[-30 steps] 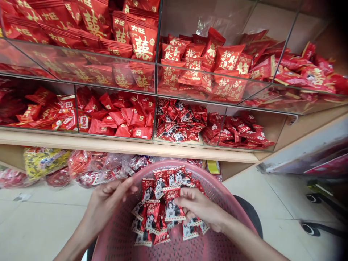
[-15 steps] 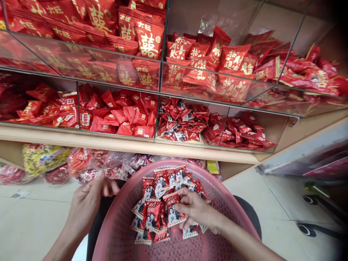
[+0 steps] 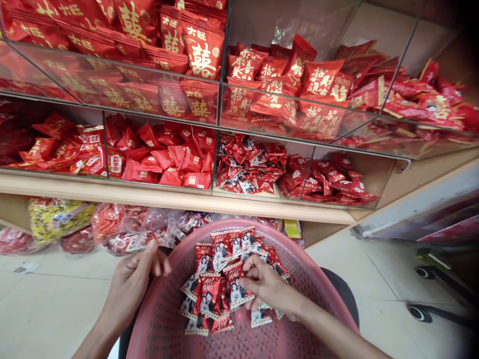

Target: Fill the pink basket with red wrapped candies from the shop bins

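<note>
A pink perforated plastic basket (image 3: 164, 309) stands low in front of me, with several small red-and-white candy packets (image 3: 210, 295) piled in its middle. My right hand (image 3: 264, 284) is over the pile, thumb and forefinger closed on the edge of a red packet (image 3: 236, 288) that lies on top. My left hand (image 3: 140, 271) hovers at the basket's left rim, fingers curled and thumb up, apart from the packets. Whether its curled fingers hold something is hidden.
Shelves with clear dividers hold red packets (image 3: 202, 47) above the basket. Bagged goods (image 3: 62, 217) lie under the wooden shelf edge (image 3: 112, 192). Black chair legs with casters (image 3: 421, 313) stand on the tiled floor at right.
My left hand has moved slightly right, closer to the basket rim. My right hand stays at the same packet, nearly unmoved.
</note>
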A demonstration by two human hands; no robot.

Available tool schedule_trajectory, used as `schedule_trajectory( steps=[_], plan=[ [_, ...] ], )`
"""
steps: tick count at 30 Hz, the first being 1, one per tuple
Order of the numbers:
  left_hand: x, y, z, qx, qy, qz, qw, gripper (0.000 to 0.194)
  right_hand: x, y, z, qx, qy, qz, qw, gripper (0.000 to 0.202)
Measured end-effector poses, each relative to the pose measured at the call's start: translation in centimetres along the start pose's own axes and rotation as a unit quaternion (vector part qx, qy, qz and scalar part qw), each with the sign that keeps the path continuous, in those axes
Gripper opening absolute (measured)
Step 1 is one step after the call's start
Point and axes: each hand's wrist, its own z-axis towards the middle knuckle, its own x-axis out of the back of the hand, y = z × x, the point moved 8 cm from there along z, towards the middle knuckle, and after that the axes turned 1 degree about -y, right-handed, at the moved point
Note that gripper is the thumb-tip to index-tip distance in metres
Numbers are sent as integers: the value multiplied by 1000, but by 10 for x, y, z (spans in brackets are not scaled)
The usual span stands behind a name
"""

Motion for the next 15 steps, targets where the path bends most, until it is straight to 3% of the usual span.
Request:
schedule_trajectory(
  steps=[15],
  plan=[
    [-4, 1, 2, -18, -14, 17, 1000, 43, -8, -2, -1, 17, 5, 124, 992, 52]
  ],
)
